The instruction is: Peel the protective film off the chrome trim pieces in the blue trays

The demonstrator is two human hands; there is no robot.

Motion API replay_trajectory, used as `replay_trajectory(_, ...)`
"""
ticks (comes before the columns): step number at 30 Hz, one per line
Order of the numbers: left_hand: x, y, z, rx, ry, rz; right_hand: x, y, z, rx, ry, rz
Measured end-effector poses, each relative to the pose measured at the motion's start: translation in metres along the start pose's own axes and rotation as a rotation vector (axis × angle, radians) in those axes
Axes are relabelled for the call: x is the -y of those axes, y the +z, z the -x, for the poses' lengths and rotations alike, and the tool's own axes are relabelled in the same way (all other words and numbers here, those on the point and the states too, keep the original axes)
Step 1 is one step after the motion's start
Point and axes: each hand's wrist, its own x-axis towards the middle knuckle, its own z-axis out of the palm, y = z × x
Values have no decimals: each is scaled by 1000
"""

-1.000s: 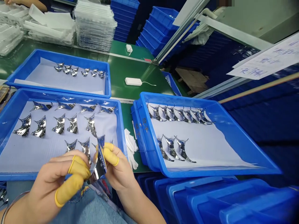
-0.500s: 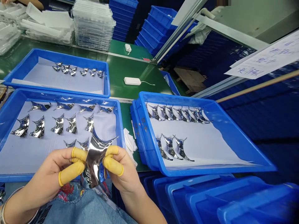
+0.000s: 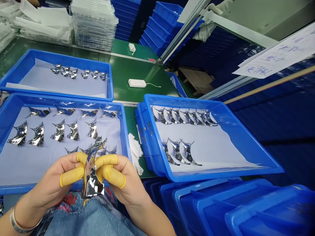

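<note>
Both my hands pinch one shiny chrome curved part [image 3: 92, 178] above my lap, near the front rim of the left blue tray [image 3: 124, 131]. My left hand [image 3: 57, 182] grips its left edge and my right hand [image 3: 121, 180] its right edge; yellow finger cots cover the fingertips. The part stands nearly edge-on, pointed tip upward. Several similar chrome parts [image 3: 59, 130] lie in rows on white paper in that tray. The right blue tray [image 3: 246, 137] holds a back row of several parts and three chrome pieces [image 3: 179, 151] nearer me.
A third blue tray [image 3: 108, 82] with several small parts sits behind on the green table. A white small device [image 3: 136, 83] with a cord lies on the green surface. White cloth [image 3: 136, 154] lies between trays. Stacked blue bins [image 3: 221, 209] fill the lower right; clear tray stacks [image 3: 93, 23] stand far back.
The chrome part has been turned in my fingers: edge-on at first, then broad face toward me, now narrow again. Both hands kept hold and shifted slightly left.
</note>
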Motion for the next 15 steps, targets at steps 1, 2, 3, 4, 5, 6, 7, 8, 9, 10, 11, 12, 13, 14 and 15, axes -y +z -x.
replay_trajectory(1,1,0,0,-2,3,1,0,0,0,7,-5,5)
replay_trajectory(2,1,0,-1,-6,8,-1,-1,0,1,11,-6,10)
replay_trajectory(3,1,0,-2,-12,16,-9,-1,-1,1,12,-4,14)
replay_trajectory(4,0,0,-2,-14,25,-17,-1,-1,2,9,-5,17)
replay_trajectory(5,-1,1,-3,-15,31,-24,-1,-1,2,1,-9,22)
replay_trajectory(6,-3,1,-4,-17,39,-30,-1,-2,2,-12,-15,32)
replay_trajectory(7,-5,2,-4,-20,56,-46,0,-2,2,-25,-31,45)
replay_trajectory(8,-7,3,-3,-25,80,-73,0,-3,1,-33,-55,62)
replay_trajectory(9,-9,4,-2,-35,112,-113,1,-4,1,-37,-80,85)
replay_trajectory(10,-10,5,0,-48,143,-176,1,-5,0,-35,-98,110)
replay_trajectory(11,-12,6,3,-68,171,-259,2,-6,-1,-21,-109,140)
replay_trajectory(12,-12,8,7,-90,201,-362,2,-8,-2,2,-116,173)
replay_trajectory(13,-12,10,10,-110,246,-481,1,-9,-3,24,-121,221)
replay_trajectory(14,-11,11,14,-123,313,-619,1,-10,-4,38,-137,281)
replay_trajectory(15,-9,13,18,-127,408,-768,0,-12,-5,46,-163,344)
